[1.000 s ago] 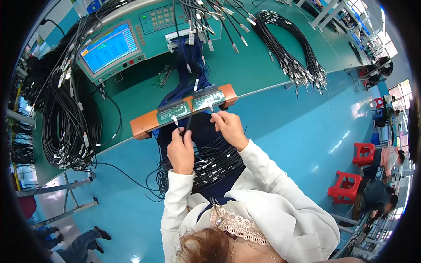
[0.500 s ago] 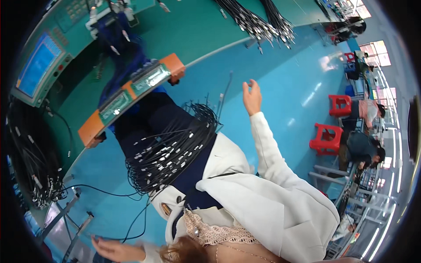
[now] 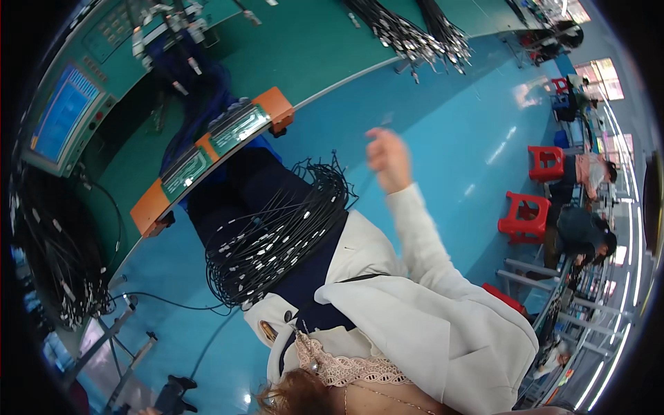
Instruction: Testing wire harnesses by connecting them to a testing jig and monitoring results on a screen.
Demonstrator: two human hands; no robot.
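My right hand point(image 3: 391, 162) is raised over the blue floor, right of my lap. Its fingers are curled in and slightly smeared; nothing shows in them. Of my left hand point(image 3: 149, 411) only a sliver is visible at the lower edge, with its fingers hidden. Across my lap lies a bundle of black cables point(image 3: 277, 235) with small white and silver ends, touched by neither hand. Beyond my knees, at the edge of the green table point(image 3: 277, 48), is a long fixture with orange end blocks point(image 3: 273, 107) and green circuit boards point(image 3: 187, 169).
A tester with a lit screen point(image 3: 66, 107) stands at the left, near a hanging mass of black cables point(image 3: 52, 242). More cable bundles point(image 3: 401, 34) lie at the far table edge. Red stools point(image 3: 524, 218) and seated people point(image 3: 581, 232) are on the right.
My right hand has gone from open, fingers apart, to curled, and shifted slightly left. My left hand has dropped almost out of view. A blurred dark strand near the right hand is gone.
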